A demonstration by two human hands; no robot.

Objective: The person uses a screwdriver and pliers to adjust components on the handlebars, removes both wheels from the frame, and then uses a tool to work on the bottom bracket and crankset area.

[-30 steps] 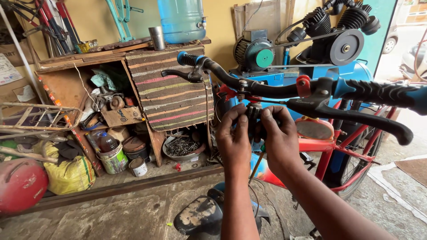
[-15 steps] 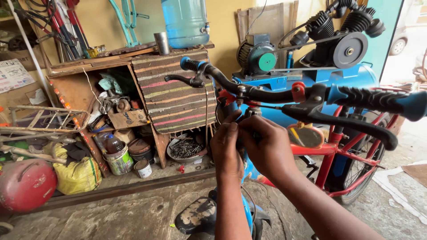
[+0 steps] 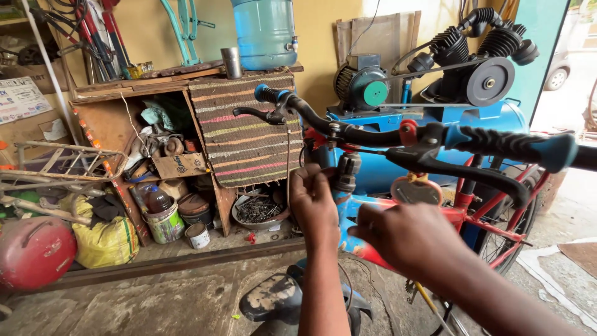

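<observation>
A red and blue bicycle stands in front of me, its black handlebar point(image 3: 367, 134) with blue-tipped grips running across the view. My left hand point(image 3: 314, 199) pinches the dark stem and headset point(image 3: 346, 171) under the handlebar. Lower and to the right, my right hand point(image 3: 404, 236) hangs curled, a little away from the stem and over the frame tube point(image 3: 457, 214). Its palm is turned away, so I cannot see whether it holds anything. The worn black saddle point(image 3: 280, 305) is below my left forearm.
A blue air compressor point(image 3: 479, 118) stands behind the bicycle. To the left is a wooden shelf point(image 3: 112, 118) with a striped cloth point(image 3: 245, 134), a water jug point(image 3: 264, 31), tins point(image 3: 165, 224), a bowl of screws point(image 3: 258, 211), a red tank point(image 3: 31, 252) and a yellow bag point(image 3: 106, 239).
My right hand has come off the stem and drawn back down to the right. The left hand stays on the stem. My view has moved closer and slightly right.
</observation>
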